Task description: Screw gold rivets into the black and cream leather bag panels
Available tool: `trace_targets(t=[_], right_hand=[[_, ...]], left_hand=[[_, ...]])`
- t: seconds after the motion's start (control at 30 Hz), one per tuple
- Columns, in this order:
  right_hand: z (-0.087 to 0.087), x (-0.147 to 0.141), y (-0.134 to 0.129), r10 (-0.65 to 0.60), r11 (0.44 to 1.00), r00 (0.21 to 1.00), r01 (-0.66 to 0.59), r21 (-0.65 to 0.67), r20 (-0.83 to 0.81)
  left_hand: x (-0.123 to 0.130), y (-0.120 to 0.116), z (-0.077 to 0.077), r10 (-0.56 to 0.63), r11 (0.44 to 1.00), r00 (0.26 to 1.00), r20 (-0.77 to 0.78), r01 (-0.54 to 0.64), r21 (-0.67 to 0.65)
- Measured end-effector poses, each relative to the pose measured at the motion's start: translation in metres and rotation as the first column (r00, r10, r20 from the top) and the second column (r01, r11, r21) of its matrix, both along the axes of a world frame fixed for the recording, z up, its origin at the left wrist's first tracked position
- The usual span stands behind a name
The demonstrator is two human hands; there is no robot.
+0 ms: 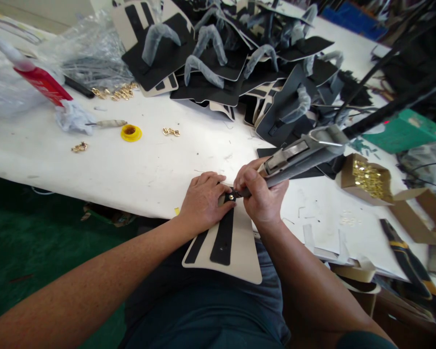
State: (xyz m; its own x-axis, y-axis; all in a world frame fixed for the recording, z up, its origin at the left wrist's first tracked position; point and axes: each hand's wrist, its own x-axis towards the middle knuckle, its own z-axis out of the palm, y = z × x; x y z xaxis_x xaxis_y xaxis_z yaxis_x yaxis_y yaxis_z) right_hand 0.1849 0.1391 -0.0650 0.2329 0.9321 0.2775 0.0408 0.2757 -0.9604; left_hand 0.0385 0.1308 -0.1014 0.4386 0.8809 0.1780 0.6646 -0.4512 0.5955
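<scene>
- The cream panel with black stripes (223, 249) lies nearest, its wide end over the person's lap and its narrow end up on the edge of the white worktop (138, 167).
- The left hand (203, 201) lies flat with fingers together, pinning that narrow end just beside a small metal fitting (231, 196).
- The right hand (259, 196) is clamped round the grey hand tool (301, 152), wrist bent down, nose touching the fitting.
- To do this well, I judge the tool should stay square to the panel, with the left fingertips kept clear of its nose.
- Further off sit a box of gold hardware (366, 178), a yellow cap (131, 132) and a heap of finished black pieces (232, 63).
</scene>
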Motion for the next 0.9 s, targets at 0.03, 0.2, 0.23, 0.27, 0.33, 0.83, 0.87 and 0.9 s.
trace_targets(t=[0.03,0.2,0.23,0.27,0.33,0.83,0.87,0.9], right_hand=[[0.000,0.000,-0.001,0.008,1.000,1.000,-0.007,-0.019,0.009],[0.002,-0.001,-0.003,0.056,0.996,0.997,-0.053,-0.073,0.046],[0.002,0.000,-0.003,0.065,0.995,0.996,-0.061,-0.084,0.052],[0.002,0.000,-0.003,0.079,0.993,0.995,-0.073,-0.098,0.062],[0.001,0.002,-0.003,0.117,0.987,0.989,-0.105,-0.123,0.088],[0.014,-0.007,0.000,0.094,0.988,0.995,-0.091,-0.124,0.022],[0.019,-0.006,0.001,0.086,0.989,0.996,-0.085,-0.123,0.007],[0.026,-0.003,0.002,0.070,0.991,0.998,-0.069,-0.113,0.003]], left_hand=[[0.000,0.000,0.000,0.004,1.000,1.000,0.002,-0.004,0.000],[0.001,0.000,-0.003,0.011,1.000,1.000,0.027,-0.011,-0.006],[0.001,0.000,-0.003,0.010,1.000,1.000,0.030,-0.009,-0.007],[0.001,0.000,-0.003,0.012,1.000,0.999,0.032,-0.011,-0.005],[0.001,0.000,-0.003,0.024,1.000,0.999,0.031,-0.025,0.004],[0.000,-0.005,0.003,-0.020,0.997,0.999,-0.026,0.022,0.069],[0.000,-0.006,0.003,-0.022,0.997,1.000,-0.020,0.023,0.071],[0.000,-0.007,0.003,-0.024,0.997,1.000,-0.014,0.025,0.073]])
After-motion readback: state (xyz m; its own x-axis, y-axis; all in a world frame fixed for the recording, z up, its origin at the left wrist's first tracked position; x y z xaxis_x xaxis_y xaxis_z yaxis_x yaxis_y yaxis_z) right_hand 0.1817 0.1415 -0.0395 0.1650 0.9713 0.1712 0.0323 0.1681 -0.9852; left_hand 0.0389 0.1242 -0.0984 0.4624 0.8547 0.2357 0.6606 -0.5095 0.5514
